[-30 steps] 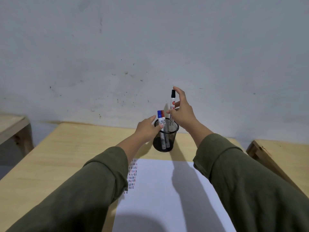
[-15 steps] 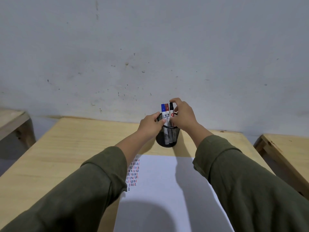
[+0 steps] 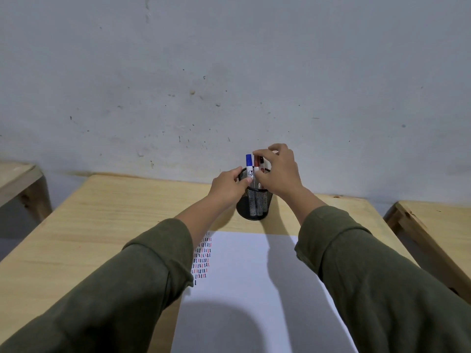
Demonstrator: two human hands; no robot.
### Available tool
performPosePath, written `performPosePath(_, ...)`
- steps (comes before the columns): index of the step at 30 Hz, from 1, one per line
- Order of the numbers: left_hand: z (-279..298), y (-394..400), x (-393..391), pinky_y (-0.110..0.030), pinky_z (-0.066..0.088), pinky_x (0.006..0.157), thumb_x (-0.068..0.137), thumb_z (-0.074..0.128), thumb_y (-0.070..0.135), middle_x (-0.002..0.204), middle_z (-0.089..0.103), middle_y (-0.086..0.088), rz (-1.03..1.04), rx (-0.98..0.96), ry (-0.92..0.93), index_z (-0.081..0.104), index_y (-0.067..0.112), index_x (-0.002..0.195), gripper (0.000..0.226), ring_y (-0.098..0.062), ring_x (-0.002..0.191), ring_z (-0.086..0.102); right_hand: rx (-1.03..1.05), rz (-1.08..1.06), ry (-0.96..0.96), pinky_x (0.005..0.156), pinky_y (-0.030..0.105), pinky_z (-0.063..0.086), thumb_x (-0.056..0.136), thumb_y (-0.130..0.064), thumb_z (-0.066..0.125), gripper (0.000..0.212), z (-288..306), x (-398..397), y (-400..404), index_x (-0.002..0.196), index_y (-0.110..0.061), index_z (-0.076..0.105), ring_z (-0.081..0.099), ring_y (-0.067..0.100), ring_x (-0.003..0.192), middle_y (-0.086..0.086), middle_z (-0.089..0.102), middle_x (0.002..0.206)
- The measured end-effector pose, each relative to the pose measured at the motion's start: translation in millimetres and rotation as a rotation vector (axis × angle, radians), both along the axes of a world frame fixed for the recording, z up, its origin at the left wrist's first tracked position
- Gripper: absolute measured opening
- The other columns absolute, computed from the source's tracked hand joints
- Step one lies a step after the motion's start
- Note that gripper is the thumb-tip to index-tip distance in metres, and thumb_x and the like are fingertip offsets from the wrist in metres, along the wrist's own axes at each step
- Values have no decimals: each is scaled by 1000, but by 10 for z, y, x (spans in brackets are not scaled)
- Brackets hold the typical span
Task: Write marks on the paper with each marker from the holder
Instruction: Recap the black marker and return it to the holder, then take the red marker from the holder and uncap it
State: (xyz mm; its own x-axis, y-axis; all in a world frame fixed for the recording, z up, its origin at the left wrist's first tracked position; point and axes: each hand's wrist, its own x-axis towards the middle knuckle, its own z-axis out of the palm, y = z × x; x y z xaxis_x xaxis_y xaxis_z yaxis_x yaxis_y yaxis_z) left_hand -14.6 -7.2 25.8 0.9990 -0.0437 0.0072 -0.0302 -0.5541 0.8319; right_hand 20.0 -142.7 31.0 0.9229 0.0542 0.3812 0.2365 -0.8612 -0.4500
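Three markers: were seen standing upright in the holder at the far middle of the table (image 3: 102, 212).
Table: a pale wooden top was shown, with the paper lying on its near half.
Paper (image 3: 254, 289): a white sheet was laid near the camera; short blue, red and black marks (image 3: 202, 256) were ranked along its far left edge, so several rounds were judged done.
Holder (image 3: 252, 206): a black mesh cup was set just beyond the far edge of the paper, and was steadied at its left rim.
Left hand (image 3: 228, 187): it was curled against the rim of the holder, thumb touching the mesh; no marker was held in it.
Right hand (image 3: 280, 171): its fingers were brought together over the marker tops, apparently pinching the red marker (image 3: 256, 163); the contact itself was hidden.
Blue marker (image 3: 249, 165): it was left untouched just left of the red one.
Key relation: the long axes of the markers were vertical, directly beneath the right fingertips, so a straight upward lift by that nearer hand was judged to be called for.
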Motion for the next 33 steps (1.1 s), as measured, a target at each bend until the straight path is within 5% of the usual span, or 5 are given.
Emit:
performPosePath(6, 7, -7, -10, -31, 40, 91, 93, 52, 28, 99, 54, -1, 9, -1, -10, 53, 14, 131, 41, -15, 95, 47, 141, 39, -1, 76, 34, 46, 83, -20, 63, 34, -15, -145, -25, 117, -23, 55, 58, 25, 93, 7, 61, 95)
performPosePath(13, 31, 30, -28, -31, 36, 102, 91, 54, 35, 139, 54, -7, 7, 55, 20, 44, 14, 139, 53, -25, 129, 48, 380, 23, -22, 66, 25, 43, 85, -6, 59, 55, 147, -266, -16, 131, -24, 37, 56, 17, 73, 1, 55, 77)
performPosePath(21, 381, 184, -145, -31, 37, 104, 91, 52, 39, 137, 56, -3, 113, -109, -154, 53, 17, 132, 46, -18, 127, 50, 711, 5, -273, 64, 12, 50, 88, -7, 58, 68, 765, -509, -47, 141, -35, 26, 56, 7, 64, -3, 52, 85)
performPosePath(25, 680, 166, -358, -21, 39, 93, 93, 51, 37, 127, 63, 1, 92, -222, -285, 59, 18, 125, 38, -9, 111, 56, 696, 70, -208, 66, 4, 46, 86, -16, 62, 70, 789, -732, -4, 141, -39, 26, 64, 11, 73, 5, 68, 90)
performPosePath(33, 749, 133, -790, 0, 41, 64, 92, 54, 25, 97, 67, 1, -11, -357, -286, 66, 22, 112, 23, -10, 91, 60, 619, 226, -41, 87, 29, 51, 81, -19, 69, 69, 582, -1235, 205, 137, -39, 34, 67, 12, 78, -4, 73, 83)
